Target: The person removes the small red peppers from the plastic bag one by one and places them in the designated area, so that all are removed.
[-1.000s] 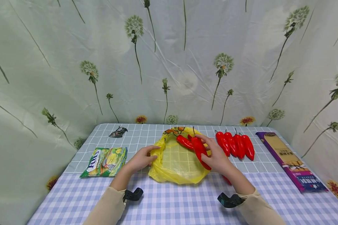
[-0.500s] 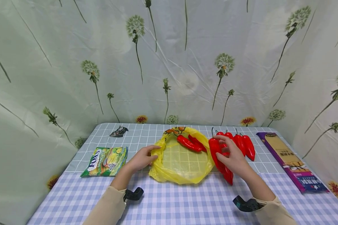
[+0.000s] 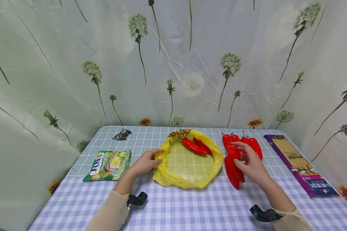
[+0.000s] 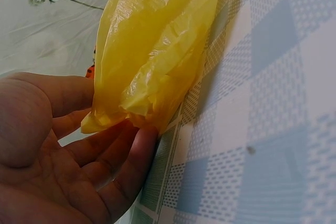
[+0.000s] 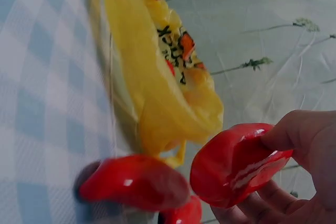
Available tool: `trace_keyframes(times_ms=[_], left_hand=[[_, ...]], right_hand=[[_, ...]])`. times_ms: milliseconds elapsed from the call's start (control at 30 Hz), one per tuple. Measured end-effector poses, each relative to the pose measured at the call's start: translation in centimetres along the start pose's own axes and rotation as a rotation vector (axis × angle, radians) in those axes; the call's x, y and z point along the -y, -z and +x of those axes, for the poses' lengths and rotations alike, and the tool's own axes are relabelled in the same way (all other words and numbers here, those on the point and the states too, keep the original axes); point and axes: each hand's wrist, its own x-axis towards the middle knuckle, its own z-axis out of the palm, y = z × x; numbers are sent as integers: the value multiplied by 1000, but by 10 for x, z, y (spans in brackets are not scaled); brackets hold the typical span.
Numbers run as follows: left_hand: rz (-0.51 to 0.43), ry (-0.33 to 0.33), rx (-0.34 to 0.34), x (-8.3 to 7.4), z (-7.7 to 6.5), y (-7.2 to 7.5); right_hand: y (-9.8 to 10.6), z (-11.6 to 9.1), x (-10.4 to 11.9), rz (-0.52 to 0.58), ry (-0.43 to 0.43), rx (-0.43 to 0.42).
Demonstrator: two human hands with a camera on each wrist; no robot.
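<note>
My left hand (image 3: 146, 162) pinches the left rim of a yellow plastic bag (image 3: 185, 183), whose mouth is spread wide. In the left wrist view, the thumb and fingers meet at a crumpled corner of the bag (image 4: 157, 35). Two red peppers (image 3: 193, 147) lie inside at the back right. To the right of the bag, my right hand (image 3: 253, 165) grips a long red pepper (image 3: 233, 155) between thumb and fingers. Another pepper (image 5: 131, 183) lies on the cloth just below it in the right wrist view. Several more peppers (image 3: 255, 147) lie behind, partly hidden by the hand.
A green FOX'S candy bag (image 3: 110, 165) lies left of the left hand, with a small black wrapper (image 3: 122, 134) behind it. On the far right is a long purple pasta packet (image 3: 300, 165). A flowered curtain (image 3: 191, 64) closes off the back of the checked table (image 3: 173, 211).
My right hand has moved right with the pepper, from over the yellow bag to the peppers beside it. The left hand keeps its place on the rim.
</note>
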Motion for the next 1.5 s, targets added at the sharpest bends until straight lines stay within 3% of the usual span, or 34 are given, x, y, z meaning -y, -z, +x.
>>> trace_keyframes(times_ms=[500, 867, 1500], left_hand=[[2, -2, 3, 0, 1, 0], [-1, 4, 5, 1, 1, 0], [1, 3, 1, 1, 2, 0]], right_hand=[[7, 1, -30, 48, -51, 14], [9, -1, -45, 20, -93, 13], [14, -1, -63, -124, -15, 71]])
